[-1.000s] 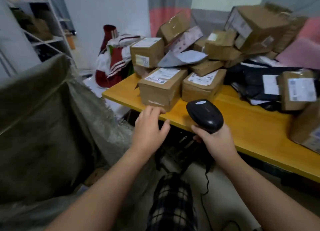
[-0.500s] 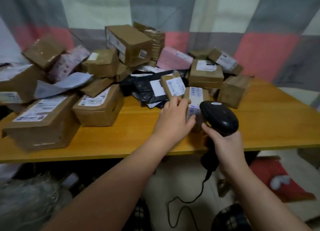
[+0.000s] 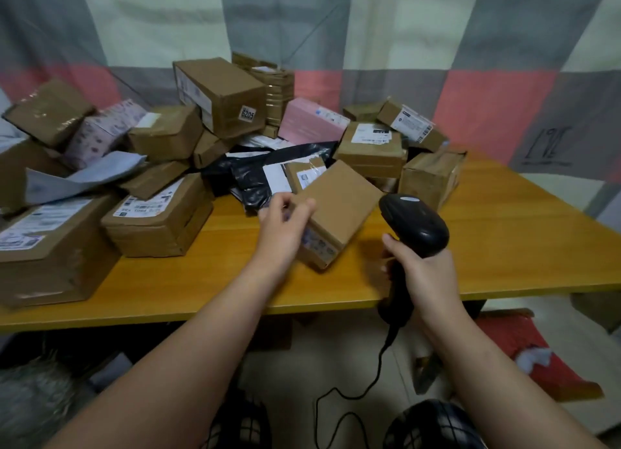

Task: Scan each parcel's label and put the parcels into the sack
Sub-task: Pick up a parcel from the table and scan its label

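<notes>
Box time: the parcel in play is a small plain brown cardboard box point(image 3: 339, 206), held over the middle of the table point(image 3: 510, 247), a bit back from its front edge. The big top face is bare, no tape or print that I can make out. The white label sits on the narrow side turned toward the person, and it's blurry and half covered by the hand.

The box is tilted, with its lowest corner dipping toward the tabletop; can't tell if that corner actually touches. Its long axis runs from that near corner up and away toward the back of the table.

The left hand point(image 3: 285, 228) grips the box's left edge, with the fingers curled over the top and the thumb wrapped round it. The right hand point(image 3: 421, 274) is wrapped tight round the handle of a black scanner point(image 3: 415, 225) above the table's front edge, just right of the box. Its cable point(image 3: 378, 368) hangs below the table.

The rest of the parcels point(image 3: 161, 213) are heaped across the table's left and back — brown boxes, black plastic mailers point(image 3: 250, 179) and a pink box point(image 3: 311, 124).
</notes>
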The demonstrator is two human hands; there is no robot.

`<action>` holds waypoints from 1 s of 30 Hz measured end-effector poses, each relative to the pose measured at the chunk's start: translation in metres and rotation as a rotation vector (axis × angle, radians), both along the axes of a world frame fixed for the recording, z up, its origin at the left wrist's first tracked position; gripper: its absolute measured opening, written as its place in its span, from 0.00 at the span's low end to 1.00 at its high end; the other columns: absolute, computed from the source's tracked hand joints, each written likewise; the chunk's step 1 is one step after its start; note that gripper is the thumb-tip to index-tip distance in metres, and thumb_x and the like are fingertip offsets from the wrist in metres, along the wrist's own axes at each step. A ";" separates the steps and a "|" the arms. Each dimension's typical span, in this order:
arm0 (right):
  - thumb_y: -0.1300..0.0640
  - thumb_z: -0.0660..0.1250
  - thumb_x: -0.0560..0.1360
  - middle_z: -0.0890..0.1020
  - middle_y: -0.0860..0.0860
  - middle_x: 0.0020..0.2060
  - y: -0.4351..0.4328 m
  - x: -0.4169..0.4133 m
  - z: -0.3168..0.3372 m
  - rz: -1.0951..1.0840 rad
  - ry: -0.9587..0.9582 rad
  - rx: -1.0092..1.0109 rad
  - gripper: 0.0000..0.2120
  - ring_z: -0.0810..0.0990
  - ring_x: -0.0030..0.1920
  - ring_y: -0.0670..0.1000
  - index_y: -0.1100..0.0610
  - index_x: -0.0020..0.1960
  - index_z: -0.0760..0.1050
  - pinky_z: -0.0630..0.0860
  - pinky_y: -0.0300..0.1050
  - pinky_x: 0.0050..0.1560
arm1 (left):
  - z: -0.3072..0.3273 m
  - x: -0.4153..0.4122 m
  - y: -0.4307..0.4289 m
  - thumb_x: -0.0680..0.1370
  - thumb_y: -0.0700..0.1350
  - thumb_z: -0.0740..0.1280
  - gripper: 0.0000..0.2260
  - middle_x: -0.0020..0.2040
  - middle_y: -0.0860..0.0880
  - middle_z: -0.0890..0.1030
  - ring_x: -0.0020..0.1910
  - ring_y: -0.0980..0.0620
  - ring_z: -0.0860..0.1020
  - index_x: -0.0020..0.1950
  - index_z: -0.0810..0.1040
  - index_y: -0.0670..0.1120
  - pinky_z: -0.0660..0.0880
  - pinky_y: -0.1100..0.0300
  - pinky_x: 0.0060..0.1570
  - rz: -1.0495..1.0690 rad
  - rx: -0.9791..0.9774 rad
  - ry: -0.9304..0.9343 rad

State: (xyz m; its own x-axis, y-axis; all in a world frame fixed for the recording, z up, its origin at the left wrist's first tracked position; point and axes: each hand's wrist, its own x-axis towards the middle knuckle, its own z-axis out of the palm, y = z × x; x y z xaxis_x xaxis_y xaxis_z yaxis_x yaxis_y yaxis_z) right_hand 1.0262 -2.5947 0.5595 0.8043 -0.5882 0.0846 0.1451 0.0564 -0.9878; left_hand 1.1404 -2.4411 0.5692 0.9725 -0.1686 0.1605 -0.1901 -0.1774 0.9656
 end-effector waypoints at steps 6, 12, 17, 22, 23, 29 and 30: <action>0.58 0.73 0.72 0.82 0.51 0.39 0.016 0.010 0.001 0.060 -0.022 0.060 0.12 0.80 0.32 0.48 0.55 0.54 0.78 0.77 0.39 0.32 | 0.001 -0.002 0.068 0.80 0.57 0.60 0.12 0.48 0.56 0.80 0.45 0.61 0.79 0.54 0.76 0.52 0.72 0.64 0.42 -0.028 0.097 0.080; 0.55 0.74 0.71 0.82 0.35 0.41 0.035 0.021 -0.001 0.102 -0.054 -0.027 0.12 0.80 0.44 0.35 0.42 0.49 0.76 0.77 0.36 0.43 | 0.009 -0.013 0.083 0.76 0.62 0.62 0.23 0.64 0.50 0.66 0.67 0.51 0.66 0.67 0.70 0.54 0.64 0.61 0.62 0.006 0.480 -0.406; 0.55 0.73 0.72 0.80 0.35 0.47 0.043 0.021 0.001 0.125 -0.067 -0.052 0.13 0.76 0.49 0.33 0.39 0.50 0.75 0.69 0.33 0.46 | 0.004 -0.018 0.081 0.69 0.63 0.70 0.35 0.75 0.50 0.58 0.73 0.48 0.54 0.74 0.61 0.61 0.58 0.51 0.70 -0.154 0.973 -0.406; 0.57 0.74 0.70 0.84 0.43 0.50 0.052 0.019 0.001 0.244 -0.087 0.133 0.16 0.81 0.53 0.41 0.46 0.56 0.79 0.76 0.43 0.56 | 0.003 -0.021 0.095 0.69 0.56 0.72 0.22 0.55 0.54 0.81 0.53 0.58 0.80 0.62 0.74 0.58 0.75 0.70 0.43 -0.253 0.080 0.023; 0.56 0.74 0.68 0.84 0.46 0.52 0.054 0.019 0.001 0.280 -0.080 0.190 0.20 0.81 0.55 0.45 0.49 0.59 0.78 0.76 0.47 0.59 | 0.001 -0.023 0.097 0.67 0.57 0.72 0.21 0.51 0.55 0.83 0.49 0.59 0.82 0.59 0.75 0.58 0.76 0.70 0.39 -0.279 0.001 0.090; 0.55 0.73 0.65 0.85 0.52 0.51 0.066 0.019 0.009 0.362 -0.206 0.267 0.20 0.83 0.55 0.52 0.53 0.57 0.79 0.81 0.48 0.51 | 0.005 -0.021 0.110 0.63 0.56 0.75 0.18 0.51 0.50 0.84 0.50 0.49 0.83 0.45 0.69 0.60 0.77 0.62 0.44 -0.465 0.027 0.206; 0.55 0.73 0.65 0.85 0.52 0.51 0.067 0.020 0.011 0.358 -0.241 0.242 0.21 0.83 0.54 0.52 0.54 0.58 0.79 0.81 0.46 0.49 | 0.006 -0.020 0.110 0.63 0.56 0.75 0.19 0.51 0.49 0.84 0.50 0.48 0.83 0.45 0.67 0.59 0.76 0.61 0.44 -0.479 0.046 0.224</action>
State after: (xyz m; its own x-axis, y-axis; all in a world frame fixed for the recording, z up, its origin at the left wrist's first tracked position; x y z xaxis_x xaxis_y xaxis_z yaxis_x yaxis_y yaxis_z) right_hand 1.0461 -2.5278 0.5702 0.9337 -0.3045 0.1881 0.2975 0.3682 -0.8808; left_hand 1.1200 -2.3311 0.5755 0.7941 -0.6047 -0.0606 -0.0501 -0.1646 0.9851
